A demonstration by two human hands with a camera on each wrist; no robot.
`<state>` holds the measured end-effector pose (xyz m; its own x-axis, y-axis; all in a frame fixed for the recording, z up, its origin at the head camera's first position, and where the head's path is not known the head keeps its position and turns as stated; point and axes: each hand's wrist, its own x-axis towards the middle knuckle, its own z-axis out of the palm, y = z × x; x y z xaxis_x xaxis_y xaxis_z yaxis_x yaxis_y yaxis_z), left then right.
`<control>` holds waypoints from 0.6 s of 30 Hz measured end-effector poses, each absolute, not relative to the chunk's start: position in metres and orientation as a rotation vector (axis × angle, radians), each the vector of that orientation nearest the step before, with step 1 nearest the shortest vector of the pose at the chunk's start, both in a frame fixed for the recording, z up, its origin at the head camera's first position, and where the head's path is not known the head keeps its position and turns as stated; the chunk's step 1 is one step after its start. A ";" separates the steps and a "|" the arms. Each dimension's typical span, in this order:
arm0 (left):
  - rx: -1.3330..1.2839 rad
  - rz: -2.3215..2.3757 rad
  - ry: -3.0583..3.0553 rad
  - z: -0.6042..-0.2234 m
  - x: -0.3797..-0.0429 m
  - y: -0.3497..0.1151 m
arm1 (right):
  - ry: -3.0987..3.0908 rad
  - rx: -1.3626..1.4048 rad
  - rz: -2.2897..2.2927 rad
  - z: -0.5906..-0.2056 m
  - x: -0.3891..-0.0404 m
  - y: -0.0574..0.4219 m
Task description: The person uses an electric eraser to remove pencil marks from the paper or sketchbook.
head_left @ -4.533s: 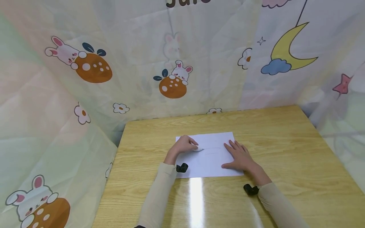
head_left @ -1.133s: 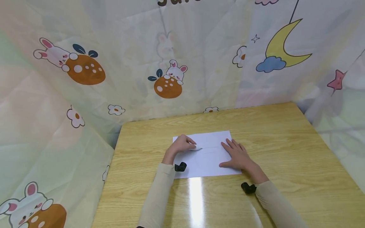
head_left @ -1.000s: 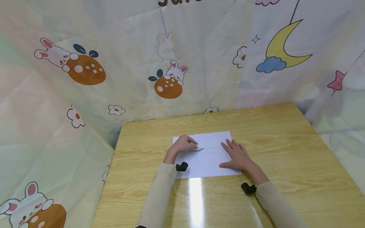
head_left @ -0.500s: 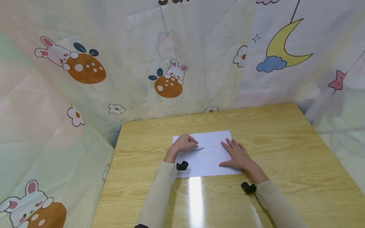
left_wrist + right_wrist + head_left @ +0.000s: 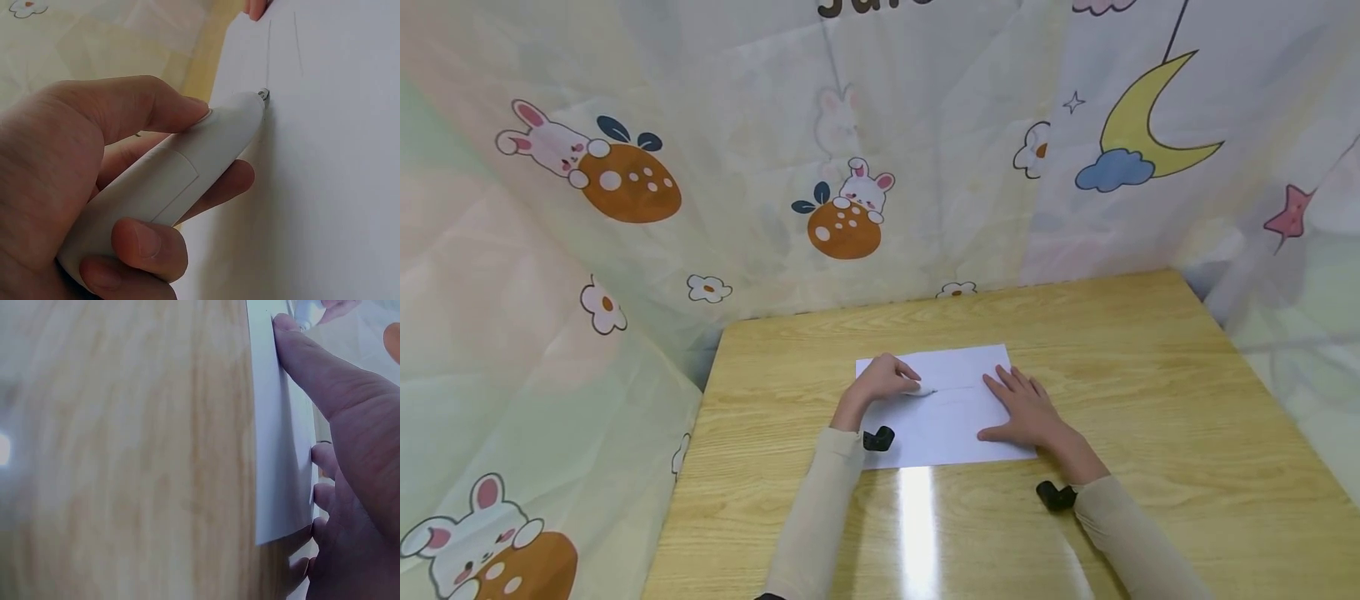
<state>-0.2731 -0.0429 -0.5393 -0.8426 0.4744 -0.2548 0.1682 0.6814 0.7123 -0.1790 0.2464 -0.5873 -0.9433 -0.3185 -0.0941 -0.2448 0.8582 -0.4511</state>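
My left hand [image 5: 882, 379] grips a white electric eraser [image 5: 169, 175], its thumb on the button and its fingers wrapped underneath. The small metal-ringed tip meets the end of a thin grey line [image 5: 269, 53] on a white sheet of paper [image 5: 940, 437]. A second, shorter line [image 5: 297, 44] runs beside it. Dark specks show by the tip. Across the sheet, my right hand [image 5: 1026, 411] rests with fingers spread on the paper's right side. In the right wrist view its thumb [image 5: 312, 359] lies along the sheet near the edge.
The sheet lies on a wooden table [image 5: 1127, 358]. A printed cloth [image 5: 737, 225] hangs behind the table and along its sides. Black wrist cameras [image 5: 878, 438] sit at both wrists, the left one over the paper. Light glares on the table's front.
The electric eraser's tip has shifted slightly left and right along the upper line. The right hand stays in place on the paper. The head view has tilted a little.
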 end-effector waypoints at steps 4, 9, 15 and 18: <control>0.491 0.976 2.488 -0.536 -0.272 -0.044 | 2.872 -0.436 -0.653 -0.585 -0.179 0.248; 0.493 0.995 2.473 -0.536 -0.273 -0.039 | 2.886 -0.448 -0.656 -0.584 -0.180 0.248; 0.469 0.990 2.471 -0.536 -0.269 -0.040 | 2.891 -0.462 -0.662 -0.586 -0.178 0.245; 0.464 0.977 2.485 -0.535 -0.268 -0.042 | 2.882 -0.455 -0.676 -0.586 -0.177 0.244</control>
